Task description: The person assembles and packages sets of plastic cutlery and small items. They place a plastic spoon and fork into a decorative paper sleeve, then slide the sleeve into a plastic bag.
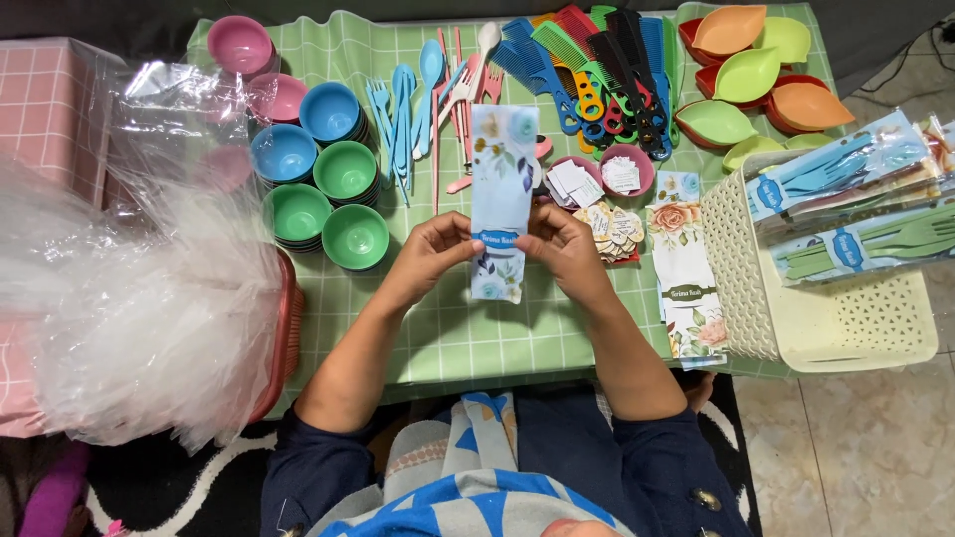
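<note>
Both hands, the left hand (435,251) and the right hand (560,246), pinch a flowery paper sleeve (502,199) above the green table (448,333). A hard squeeze could crumple the thin paper.

- Stacked bowls (316,177) — blue, green, pink
- Combs (597,70) fanned beside leaf-shaped dishes (748,75)
- Cream basket (786,298) holding packed cutlery
- Clear plastic bags (129,298)

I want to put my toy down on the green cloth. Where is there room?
The bare green cloth lies under the floral card, between the green bowls and the floral card stack, near the front edge. Both hands, left and right, hold the card there. The back is crowded with combs, cutlery and leaf dishes.
</note>
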